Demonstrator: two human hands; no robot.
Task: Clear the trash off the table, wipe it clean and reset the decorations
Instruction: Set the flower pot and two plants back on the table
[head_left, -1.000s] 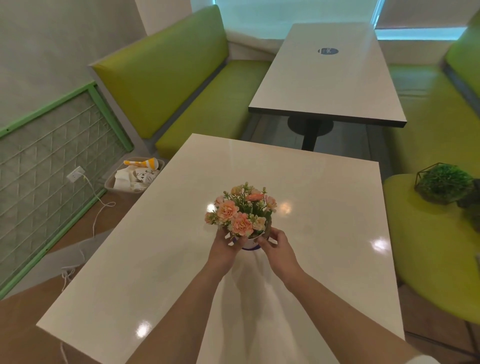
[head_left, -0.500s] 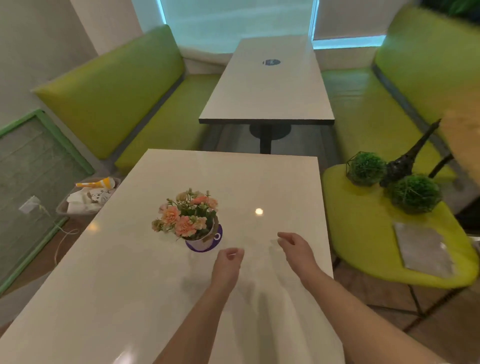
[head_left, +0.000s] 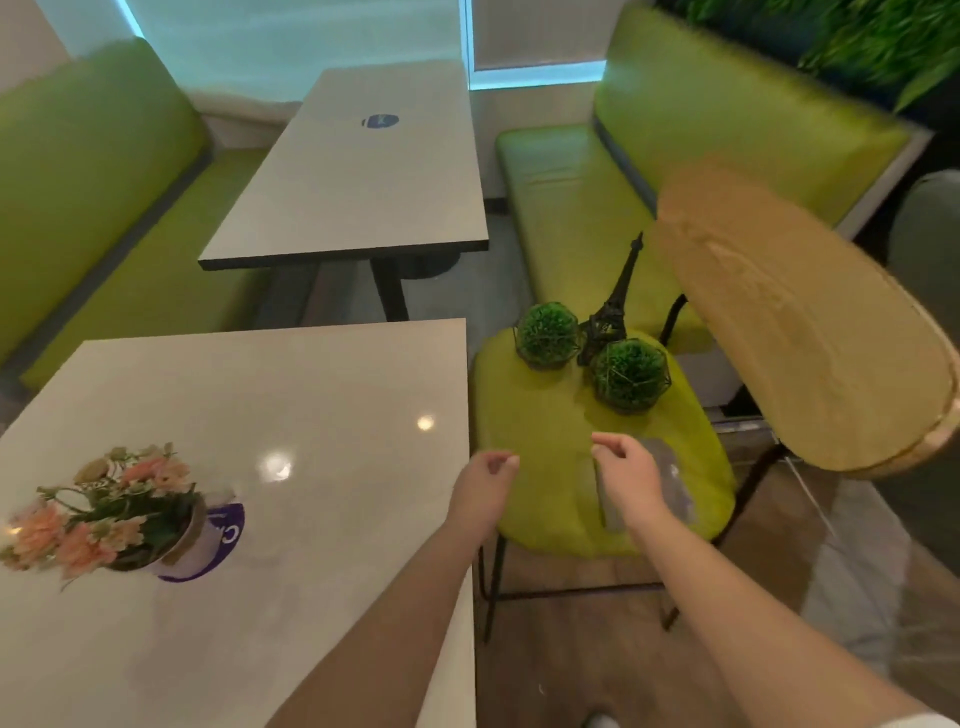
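Note:
A pot of orange flowers (head_left: 111, 517) stands on a purple round sticker on the white table (head_left: 332, 405) at the left. On the green chair seat (head_left: 535, 457) to the right stand two green moss balls in wire frames (head_left: 548, 335) (head_left: 629, 375), a black tower figurine (head_left: 613, 301) and a grey flat cloth (head_left: 670, 480). My left hand (head_left: 483, 486) hovers at the table's right edge, fingers loosely curled, holding nothing. My right hand (head_left: 626, 480) is over the chair seat above the grey cloth, fingers apart and empty.
A second white table (head_left: 363, 176) stands farther back between two green benches (head_left: 78, 218) (head_left: 571, 208). The chair's wooden backrest (head_left: 795, 322) rises at the right. Leafy plants (head_left: 857, 41) hang at the top right.
Both hands let go of the flower pot, which now stands on the table. The view has swung right, and both hands have moved right toward the chair with the decorations.

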